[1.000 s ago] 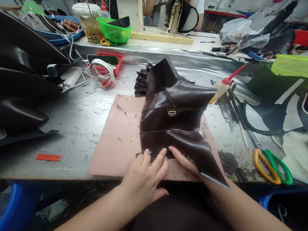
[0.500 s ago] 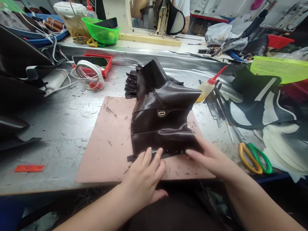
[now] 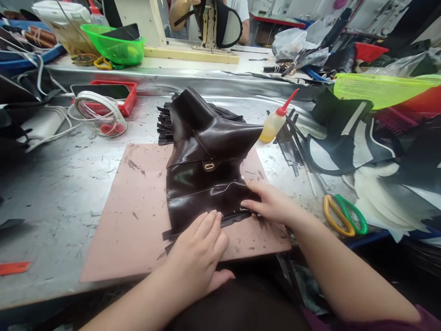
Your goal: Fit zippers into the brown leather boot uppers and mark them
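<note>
A dark brown leather boot upper (image 3: 193, 181) with a small gold buckle (image 3: 208, 166) lies on a pink mat (image 3: 113, 216). Along its near edge runs a black zipper tape (image 3: 236, 219), its end sticking out at the left. My left hand (image 3: 201, 243) lies with fingers stretched together, tips pressing on that near edge. At the right near corner, my right hand (image 3: 267, 202) pinches the leather, thumb on top and fingers partly hidden behind the edge. The leather bulges slightly beside it. Several black zippers (image 3: 165, 124) lie in a bundle behind the upper.
A glue bottle (image 3: 274, 124) with a red nozzle stands right of the upper, near dark strips (image 3: 289, 147). Scissors (image 3: 339, 214) with yellow and green handles lie at the right. A tape roll (image 3: 98, 110) and red basket (image 3: 132, 99) sit left. Another person's hand (image 3: 182, 11) shows at the back.
The view has shifted, moving the bench things leftward. My left fingers have drawn together and slid a little right along the edge. My right hand now raises a bulge at the leather's corner.
</note>
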### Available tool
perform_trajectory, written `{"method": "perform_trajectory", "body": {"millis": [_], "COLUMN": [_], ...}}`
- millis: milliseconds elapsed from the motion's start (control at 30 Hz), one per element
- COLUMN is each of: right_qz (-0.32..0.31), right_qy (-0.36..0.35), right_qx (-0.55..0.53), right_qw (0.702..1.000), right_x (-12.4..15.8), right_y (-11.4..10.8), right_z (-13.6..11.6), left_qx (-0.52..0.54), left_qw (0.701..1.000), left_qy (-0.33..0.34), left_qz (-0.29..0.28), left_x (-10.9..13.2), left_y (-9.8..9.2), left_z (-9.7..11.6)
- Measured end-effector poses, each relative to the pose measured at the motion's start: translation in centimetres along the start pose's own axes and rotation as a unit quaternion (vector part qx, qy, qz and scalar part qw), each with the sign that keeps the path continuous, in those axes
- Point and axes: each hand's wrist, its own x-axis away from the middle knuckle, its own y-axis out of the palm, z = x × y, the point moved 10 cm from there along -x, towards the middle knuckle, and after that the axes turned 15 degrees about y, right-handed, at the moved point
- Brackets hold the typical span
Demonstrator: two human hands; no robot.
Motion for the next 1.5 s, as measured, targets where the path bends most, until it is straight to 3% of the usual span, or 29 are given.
{"method": "perform_trajectory", "body": {"millis": [200,367,567,733,900,1133,1300,1400,1433,1500], "right_qz": [0.025,0.064,0.174,0.171,0.130,0.183,0.275,0.226,0.201,0.220], "right_qy": [-0.006,-0.030,0.076,0.084,0.062,0.065,0.025,-0.027,-0.019,0.088], "right_qx": [0.051,0.077,0.060,0.007,-0.055,-0.049,-0.062,-0.056,-0.032,0.070], "right_qw": [0.998,0.994,0.980,0.982,0.988,0.980,0.959,0.972,0.979,0.969], "right_x": [0.1,0.0,-0.8,-0.6,0.3,0.6,3.6,5.7,6.2,7.1], "right_y": [-0.3,-0.9,-3.0,-3.2,-3.2,-3.9,-4.5,-3.8,-3.7,-5.3], "right_z": [-0.4,-0.7,1.7,2.2,2.9,3.6,2.5,1.9,2.5,5.8], "left_qx": [-0.010,0.001,0.012,0.013,0.009,-0.034,-0.062,-0.060,-0.056,-0.049], "left_qw": [0.999,0.998,0.998,0.998,0.998,0.998,0.993,0.988,0.987,0.984], "left_qy": [0.028,0.052,0.058,0.063,0.047,0.040,0.087,0.129,0.142,0.162], "left_qz": [-0.046,-0.031,-0.015,-0.024,-0.040,-0.017,-0.044,-0.053,-0.057,-0.061], "left_x": [-2.4,-3.7,-4.3,-5.0,-5.9,-6.6,-8.0,-8.8,-9.0,-9.2], "left_y": [1.0,0.9,0.9,1.1,0.9,0.8,0.8,0.8,0.9,1.2], "left_z": [0.5,0.8,0.5,0.5,0.1,-0.6,-0.4,-0.3,-0.2,-0.3]}}
